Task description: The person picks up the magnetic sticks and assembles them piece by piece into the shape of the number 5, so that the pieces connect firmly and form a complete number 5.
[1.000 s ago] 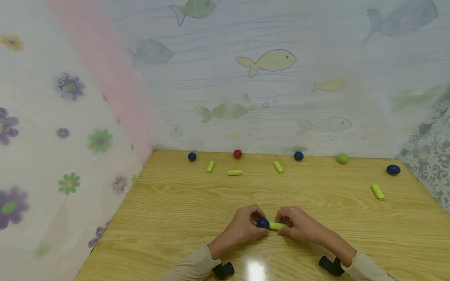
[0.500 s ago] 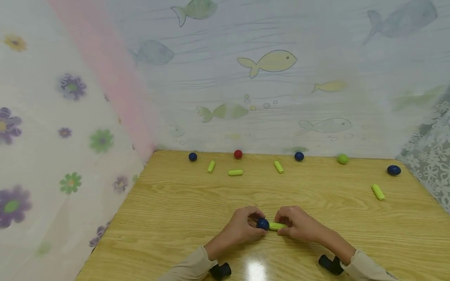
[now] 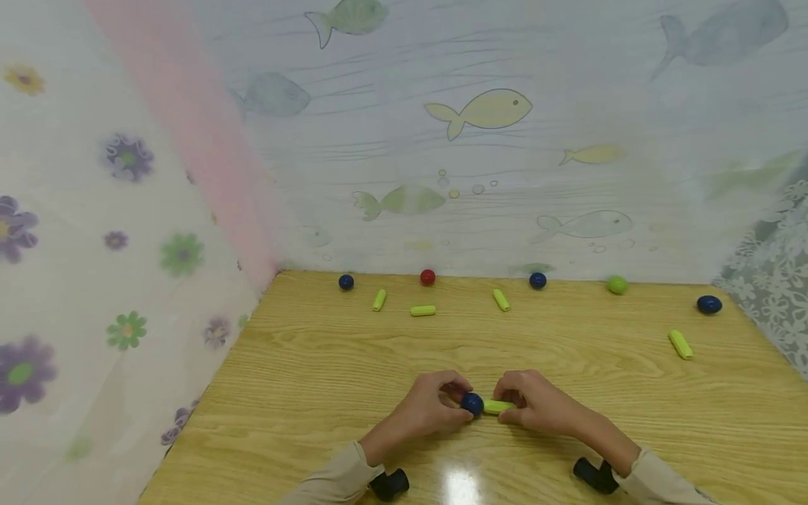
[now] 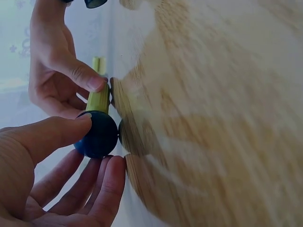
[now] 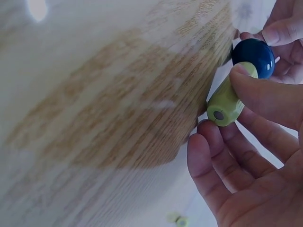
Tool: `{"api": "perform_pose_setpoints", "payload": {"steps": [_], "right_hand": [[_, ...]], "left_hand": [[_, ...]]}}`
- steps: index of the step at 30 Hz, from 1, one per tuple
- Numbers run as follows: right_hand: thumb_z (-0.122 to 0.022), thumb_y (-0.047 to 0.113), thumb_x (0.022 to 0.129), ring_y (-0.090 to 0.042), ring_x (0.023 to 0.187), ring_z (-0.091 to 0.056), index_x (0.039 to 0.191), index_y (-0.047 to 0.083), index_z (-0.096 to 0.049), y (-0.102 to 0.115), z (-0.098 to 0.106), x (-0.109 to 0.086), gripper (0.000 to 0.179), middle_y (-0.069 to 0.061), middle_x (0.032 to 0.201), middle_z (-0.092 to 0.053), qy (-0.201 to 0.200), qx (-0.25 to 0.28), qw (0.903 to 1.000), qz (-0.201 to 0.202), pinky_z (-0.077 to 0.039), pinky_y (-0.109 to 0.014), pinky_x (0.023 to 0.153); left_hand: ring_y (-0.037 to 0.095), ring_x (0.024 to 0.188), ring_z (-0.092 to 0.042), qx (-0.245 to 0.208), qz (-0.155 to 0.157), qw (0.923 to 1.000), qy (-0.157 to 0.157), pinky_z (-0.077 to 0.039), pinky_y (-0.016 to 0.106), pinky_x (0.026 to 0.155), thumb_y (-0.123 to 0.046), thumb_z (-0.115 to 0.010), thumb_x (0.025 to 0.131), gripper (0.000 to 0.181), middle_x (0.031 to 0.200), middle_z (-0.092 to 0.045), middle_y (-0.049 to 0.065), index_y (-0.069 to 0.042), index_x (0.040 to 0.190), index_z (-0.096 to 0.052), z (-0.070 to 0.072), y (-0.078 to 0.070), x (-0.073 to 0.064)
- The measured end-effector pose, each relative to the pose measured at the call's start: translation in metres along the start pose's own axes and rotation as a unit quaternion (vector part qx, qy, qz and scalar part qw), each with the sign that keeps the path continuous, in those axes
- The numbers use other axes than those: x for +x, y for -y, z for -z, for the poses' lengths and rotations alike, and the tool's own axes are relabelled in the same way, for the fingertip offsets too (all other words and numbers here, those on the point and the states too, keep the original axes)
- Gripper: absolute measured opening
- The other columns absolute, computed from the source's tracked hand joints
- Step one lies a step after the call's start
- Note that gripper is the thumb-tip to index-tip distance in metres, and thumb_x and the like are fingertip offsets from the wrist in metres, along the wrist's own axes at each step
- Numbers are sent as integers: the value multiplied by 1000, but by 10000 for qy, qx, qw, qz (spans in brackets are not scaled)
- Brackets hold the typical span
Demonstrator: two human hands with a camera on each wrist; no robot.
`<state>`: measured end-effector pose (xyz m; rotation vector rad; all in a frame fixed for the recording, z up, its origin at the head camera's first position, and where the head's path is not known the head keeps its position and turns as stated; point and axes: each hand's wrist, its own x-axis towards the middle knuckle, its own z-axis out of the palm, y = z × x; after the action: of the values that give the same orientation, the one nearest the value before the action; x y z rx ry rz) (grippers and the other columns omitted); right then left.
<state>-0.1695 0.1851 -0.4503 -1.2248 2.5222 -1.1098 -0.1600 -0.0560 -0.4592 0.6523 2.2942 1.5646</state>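
Note:
Near the table's front, my left hand point(image 3: 435, 405) holds a glossy dark blue ball point(image 3: 472, 403) between thumb and fingertips. In the left wrist view the thumb lies on one side of the ball point(image 4: 97, 136), the fingertips on the other. My right hand point(image 3: 536, 405) pinches a yellow-green ribbed stick point(image 3: 497, 407) between thumb and fingers. The stick's inner end meets the ball, so the two lie in one line just at the tabletop. In the right wrist view the free end of the stick point(image 5: 226, 105) shows a round grey spot.
Along the table's point(image 3: 315, 372) back edge lie a blue ball point(image 3: 346, 282), a red ball point(image 3: 427, 277), another blue ball point(image 3: 537, 280), a green ball point(image 3: 617, 284) and a blue egg-shaped piece point(image 3: 709, 304). Several yellow-green sticks point(image 3: 423, 311) lie before them. Printed cloths point(image 3: 404, 154) hang behind.
My left hand has drawn back slightly to the left, its fingers reaching less far over the blue ball. The right hand, stick and ball stay nearly in place.

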Motion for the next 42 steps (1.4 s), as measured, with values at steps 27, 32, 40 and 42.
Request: {"api": "perform_pose_setpoints", "payload": {"steps": [27, 32, 40, 42], "right_hand": [[-73, 16, 84, -2, 69, -53, 95, 8, -65, 1, -1, -5, 16, 4, 84, -60, -102, 82, 9999, -102, -48, -22, 56], [-73, 16, 84, -2, 70, -52, 95, 10, -65, 2, -1, -6, 16, 5, 85, -59, -55, 110, 9994, -327, -48, -23, 58], [-73, 16, 83, -2, 71, -53, 95, 11, -65, 1, -3, -7, 15, 5, 85, -58, -117, 105, 9995, -259, -50, -24, 58], [-73, 17, 84, -2, 71, -52, 95, 11, -65, 1, -3, -7, 15, 6, 85, -58, -104, 113, 9994, -300, -49, -24, 58]], "left_hand": [[4, 84, -58, 821, -150, 9961, 297, -49, 18, 72, -15, -79, 79, 33, 101, -64, -5, -8, 109, -67, -5, -2, 7], [4, 84, -58, 921, -196, 9950, 335, -49, 18, 72, -15, -78, 80, 32, 102, -63, -5, -8, 109, -67, -6, -3, 7], [4, 82, -57, 854, -80, 9957, 359, -49, 18, 70, -16, -78, 80, 30, 99, -63, -6, -9, 107, -68, -5, -2, 8], [4, 82, -57, 873, -81, 9955, 358, -49, 18, 70, -16, -78, 80, 30, 98, -63, -7, -10, 107, -68, -5, -2, 8]]}}
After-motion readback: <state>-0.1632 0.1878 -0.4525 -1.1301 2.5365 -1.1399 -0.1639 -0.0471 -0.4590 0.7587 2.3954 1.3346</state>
